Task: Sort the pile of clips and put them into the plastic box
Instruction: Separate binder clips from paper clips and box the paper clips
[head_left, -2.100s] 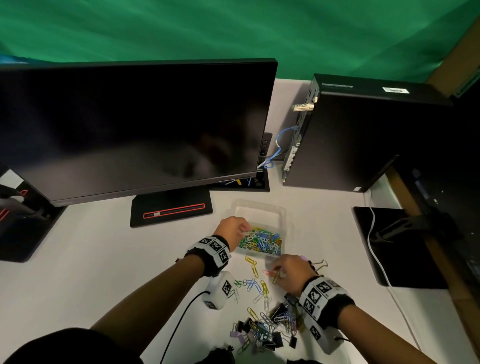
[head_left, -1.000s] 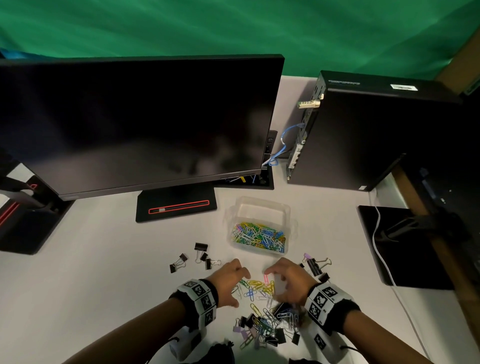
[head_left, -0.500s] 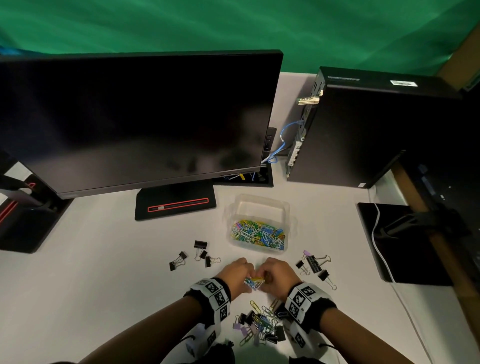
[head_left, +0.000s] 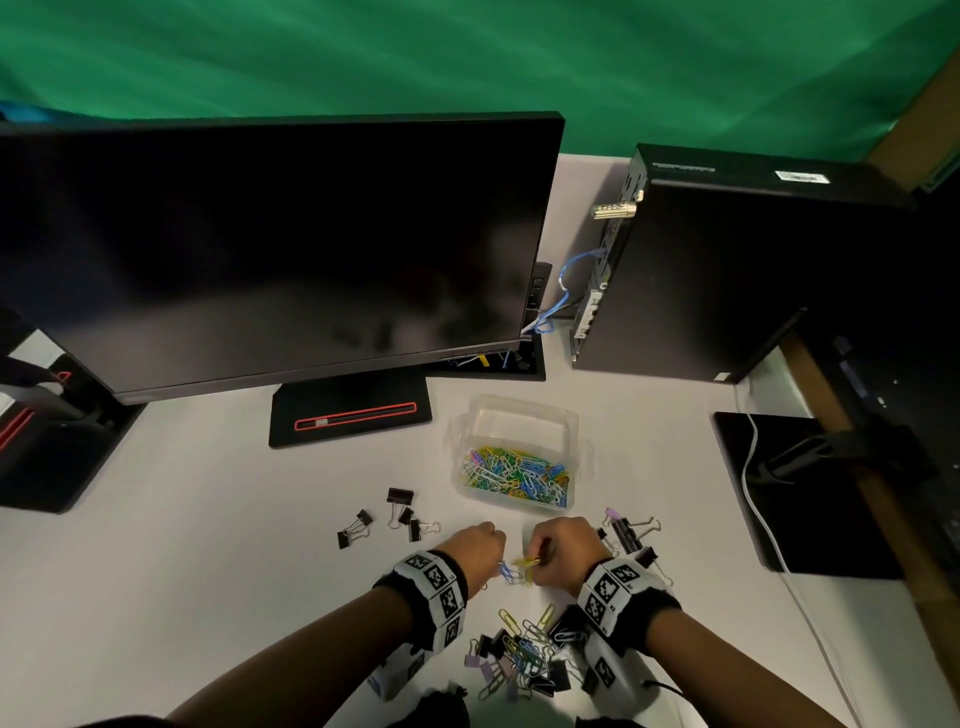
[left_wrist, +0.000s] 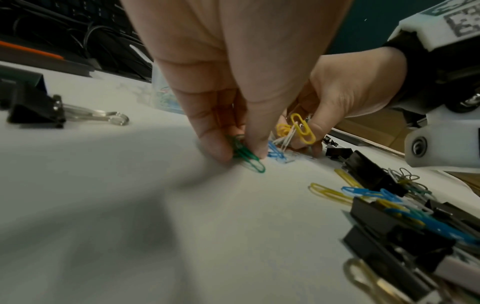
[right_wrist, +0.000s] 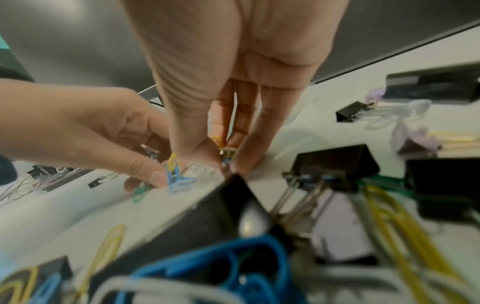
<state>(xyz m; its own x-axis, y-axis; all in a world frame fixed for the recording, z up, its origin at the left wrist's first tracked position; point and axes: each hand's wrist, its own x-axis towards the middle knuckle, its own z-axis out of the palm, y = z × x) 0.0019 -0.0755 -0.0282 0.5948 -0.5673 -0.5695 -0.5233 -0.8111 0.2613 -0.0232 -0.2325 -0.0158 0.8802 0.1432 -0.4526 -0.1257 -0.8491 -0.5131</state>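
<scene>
The clear plastic box (head_left: 519, 410) holds a heap of coloured paper clips (head_left: 514, 475). Just in front of it my two hands meet over the table. My left hand (head_left: 483, 551) pinches a green paper clip (left_wrist: 246, 159) between thumb and fingertip against the table. My right hand (head_left: 550, 556) pinches a small bunch of yellow paper clips (left_wrist: 301, 129), also seen in the right wrist view (right_wrist: 224, 151). A few blue clips (left_wrist: 275, 153) lie between the hands. The mixed pile (head_left: 524, 660) of paper clips and black binder clips lies between my wrists.
Black binder clips lie in two groups, left (head_left: 395, 517) and right (head_left: 628, 535) of my hands. A monitor (head_left: 270, 249) on its stand (head_left: 348, 415) and a black computer case (head_left: 727, 270) stand behind the box. A black pad with a white cable (head_left: 753, 483) lies to the right.
My left hand came back from the box to the loose clips in front of it. Both hands closed in together and gathered the scattered paper clips into their fingers.
</scene>
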